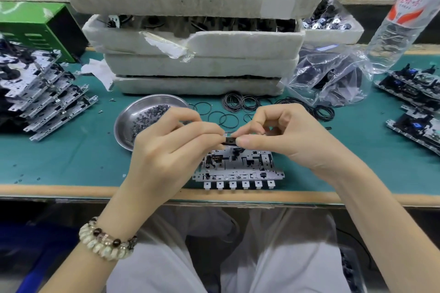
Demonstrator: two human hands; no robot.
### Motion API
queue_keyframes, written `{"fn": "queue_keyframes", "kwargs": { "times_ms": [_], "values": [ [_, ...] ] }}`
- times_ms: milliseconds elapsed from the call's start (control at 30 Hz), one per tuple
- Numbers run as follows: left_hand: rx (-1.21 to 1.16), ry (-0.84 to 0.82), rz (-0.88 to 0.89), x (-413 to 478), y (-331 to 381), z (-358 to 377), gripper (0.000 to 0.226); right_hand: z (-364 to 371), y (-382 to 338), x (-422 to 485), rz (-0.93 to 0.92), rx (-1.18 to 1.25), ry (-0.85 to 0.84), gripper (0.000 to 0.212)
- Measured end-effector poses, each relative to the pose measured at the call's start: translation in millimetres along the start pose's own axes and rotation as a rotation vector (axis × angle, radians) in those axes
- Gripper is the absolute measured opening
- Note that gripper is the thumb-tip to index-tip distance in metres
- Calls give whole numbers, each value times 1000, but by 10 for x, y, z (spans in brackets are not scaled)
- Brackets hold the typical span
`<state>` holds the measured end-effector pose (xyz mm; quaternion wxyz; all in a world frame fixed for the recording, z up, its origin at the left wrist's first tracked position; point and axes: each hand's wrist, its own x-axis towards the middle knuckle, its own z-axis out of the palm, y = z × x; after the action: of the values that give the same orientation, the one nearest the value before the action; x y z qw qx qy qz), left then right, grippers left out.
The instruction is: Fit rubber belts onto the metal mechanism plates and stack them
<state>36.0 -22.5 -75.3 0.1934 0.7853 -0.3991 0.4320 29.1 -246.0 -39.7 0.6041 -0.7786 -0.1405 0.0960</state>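
Standing on the green mat (71, 157), stacked foam trays (197, 66) are hiding the bench behind, with plate stacks (47, 93) lying at the far left. A steel bowl (119, 135) is holding tiny dark washers (147, 116), a clear bag (333, 78) is holding black parts, and loose rubber belts (238, 102) are lying between them. The left hand (166, 150) and right hand (285, 135) are together pinching a small black part (229, 141) just above the mechanism plate (238, 169) at the front edge.

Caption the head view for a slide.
Left hand and right hand pinch a small black part over a metal mechanism plate; rubber belts lie behind.
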Motion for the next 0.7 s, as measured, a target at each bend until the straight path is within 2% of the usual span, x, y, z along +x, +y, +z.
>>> {"fn": "queue_keyframes", "kwargs": {
  "times_ms": [467,533,633,700],
  "values": [
    [29,-2,-27,-195,-48,-42,18,116,-60,78,-47,-167,-29,38],
    [-19,-4,-61,-191,-40,-68,29,112,-46,41,-111,-230,-27,35],
    [-148,-20,-150,-204,-13,-161,63,166,-26,-54,-220,-318,46,34],
    [-215,-37,-184,-222,34,-209,73,206,-2,-105,-263,-340,102,33]
  ]
}}
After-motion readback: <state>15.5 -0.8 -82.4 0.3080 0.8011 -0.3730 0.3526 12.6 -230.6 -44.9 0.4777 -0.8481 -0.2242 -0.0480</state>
